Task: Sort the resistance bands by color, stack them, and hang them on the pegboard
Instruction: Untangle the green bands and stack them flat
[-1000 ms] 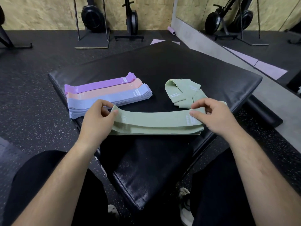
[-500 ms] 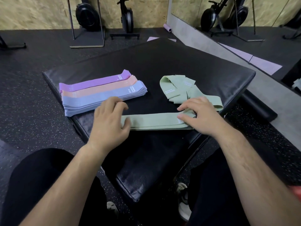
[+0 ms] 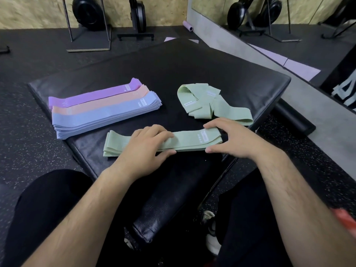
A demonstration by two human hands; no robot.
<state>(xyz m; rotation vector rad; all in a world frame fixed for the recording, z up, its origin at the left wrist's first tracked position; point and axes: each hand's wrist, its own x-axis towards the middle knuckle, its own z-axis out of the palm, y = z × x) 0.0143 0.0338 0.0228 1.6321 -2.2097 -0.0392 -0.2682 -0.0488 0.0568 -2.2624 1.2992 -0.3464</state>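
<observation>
Head view: left hand (image 3: 148,145) and right hand (image 3: 233,139), fingers flat, press green stack (image 3: 188,140); loose green bands (image 3: 204,101) beyond right hand unstacked; hanging not yet done.

One head view only, wide-angle, so lines bend at the edges. It looks forward and down from above the person's lap onto the mat (image 3: 173,74), whose near corner is low centre and far corner near the top. Close in: the forearms fill the bottom, with the left hand (image 3: 146,149) and right hand (image 3: 237,139) mid-frame. The upper right shows what looks like a mirror (image 3: 308,26), blurred.
</observation>
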